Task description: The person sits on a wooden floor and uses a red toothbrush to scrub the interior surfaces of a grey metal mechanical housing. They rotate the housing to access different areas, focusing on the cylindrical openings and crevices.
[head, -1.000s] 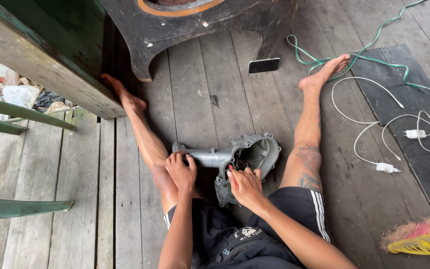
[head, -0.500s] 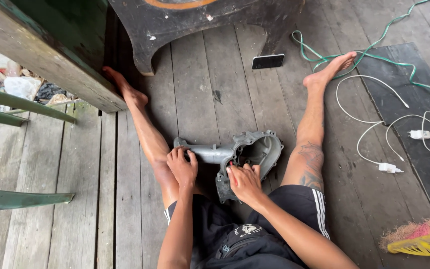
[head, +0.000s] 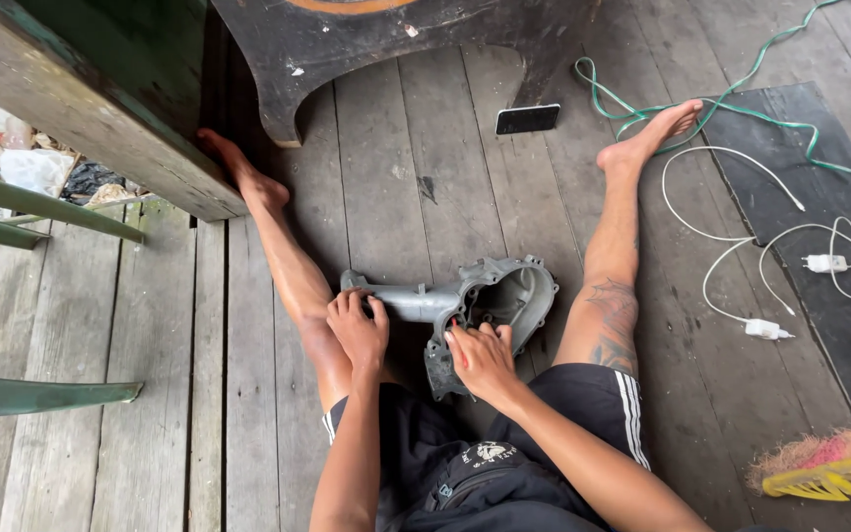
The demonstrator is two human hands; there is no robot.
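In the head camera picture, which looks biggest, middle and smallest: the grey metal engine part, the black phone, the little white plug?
1. Grey metal casing, clearly biggest.
2. Black phone.
3. White plug, smallest.
The phone lies farther off, so it may look smaller than it is.

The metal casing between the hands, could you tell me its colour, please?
Dull grey, seen in the head view: metal casing.

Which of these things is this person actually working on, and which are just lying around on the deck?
In hand:
grey metal engine casing
left hand on its tube end
right hand at its rim

Lying about:
black phone
white charger cable
green cord
yellow broom
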